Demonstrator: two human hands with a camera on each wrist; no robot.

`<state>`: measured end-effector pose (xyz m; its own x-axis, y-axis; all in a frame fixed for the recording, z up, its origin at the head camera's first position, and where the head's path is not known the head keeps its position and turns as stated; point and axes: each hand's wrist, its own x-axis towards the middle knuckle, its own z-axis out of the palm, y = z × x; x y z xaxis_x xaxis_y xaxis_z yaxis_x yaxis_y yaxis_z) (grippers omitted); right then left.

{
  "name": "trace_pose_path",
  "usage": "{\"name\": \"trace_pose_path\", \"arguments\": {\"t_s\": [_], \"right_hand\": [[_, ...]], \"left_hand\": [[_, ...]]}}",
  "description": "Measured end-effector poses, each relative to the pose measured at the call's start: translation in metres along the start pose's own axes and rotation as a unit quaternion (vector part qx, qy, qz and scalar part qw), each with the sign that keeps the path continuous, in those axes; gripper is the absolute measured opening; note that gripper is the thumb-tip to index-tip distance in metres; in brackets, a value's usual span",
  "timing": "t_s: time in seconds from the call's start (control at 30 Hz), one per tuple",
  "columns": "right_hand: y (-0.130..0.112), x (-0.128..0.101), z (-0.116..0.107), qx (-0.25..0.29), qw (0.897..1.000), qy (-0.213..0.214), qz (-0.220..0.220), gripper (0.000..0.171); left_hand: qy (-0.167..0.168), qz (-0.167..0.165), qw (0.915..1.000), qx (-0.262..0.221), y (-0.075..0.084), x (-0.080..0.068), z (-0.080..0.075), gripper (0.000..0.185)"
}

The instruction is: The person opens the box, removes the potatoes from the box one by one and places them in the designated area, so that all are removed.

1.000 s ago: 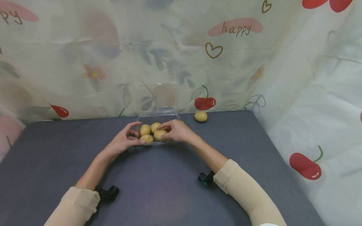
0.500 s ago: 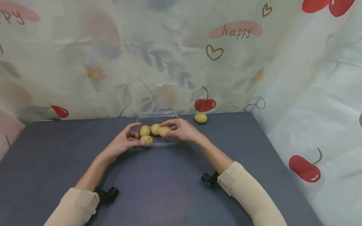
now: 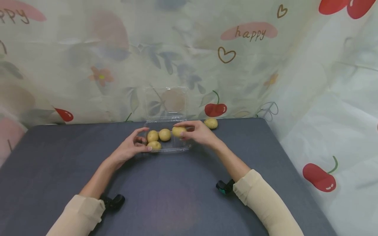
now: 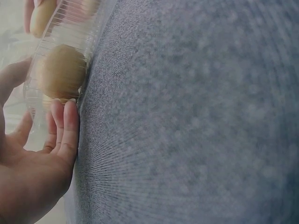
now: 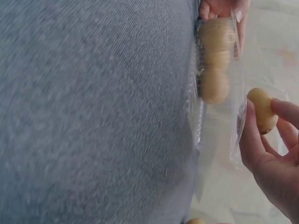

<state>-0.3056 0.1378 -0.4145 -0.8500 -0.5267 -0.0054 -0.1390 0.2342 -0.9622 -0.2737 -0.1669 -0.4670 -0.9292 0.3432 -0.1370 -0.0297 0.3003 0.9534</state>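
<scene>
A clear plastic clamshell container [image 3: 174,150] lies with its lid raised at the back of the table. My left hand [image 3: 130,146] holds its left end, thumb at the near corner and fingers along the side wall. Inside, in the left and middle part, sit potatoes: one at the back left [image 3: 152,135], one at the front left [image 3: 154,146] and one in the middle [image 3: 164,134]. Between thumb and fingers, my right hand [image 3: 200,132] pinches another potato [image 5: 262,110], which appears raised at the container's right end in the right wrist view.
One more potato [image 3: 211,123] lies on the dark grey table [image 3: 165,190] at its back edge, just behind my right hand. The raised lid [image 3: 166,102] stands before a patterned curtain [image 3: 183,65]. A second curtain hangs along the right side.
My right hand has lifted the potato from the front middle of the container and carried it right and back. My left hand stays where it was on the container.
</scene>
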Motion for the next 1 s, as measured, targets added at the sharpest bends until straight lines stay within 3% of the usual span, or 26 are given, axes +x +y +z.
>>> {"name": "trace_pose_path", "arguments": {"t_s": [0.27, 0.67, 0.83, 1.0], "right_hand": [[0.006, -0.003, -0.011, 0.043, 0.999, 0.013, 0.017, 0.040], [0.012, -0.009, -0.026, -0.010, 0.998, 0.067, 0.009, 0.043], [0.016, -0.011, -0.035, -0.013, 0.997, 0.078, -0.017, 0.041], [0.017, -0.016, -0.045, -0.018, 0.997, 0.078, -0.014, 0.043]], "left_hand": [[-0.001, 0.003, 1.0000, 0.002, 0.000, -0.001, 0.000, 0.084], [0.002, -0.002, 1.0000, 0.002, -0.001, 0.000, 0.000, 0.085], [0.002, -0.003, 1.0000, -0.001, 0.000, -0.001, 0.001, 0.085], [0.003, -0.003, 1.0000, 0.003, 0.000, -0.001, 0.000, 0.084]]}}
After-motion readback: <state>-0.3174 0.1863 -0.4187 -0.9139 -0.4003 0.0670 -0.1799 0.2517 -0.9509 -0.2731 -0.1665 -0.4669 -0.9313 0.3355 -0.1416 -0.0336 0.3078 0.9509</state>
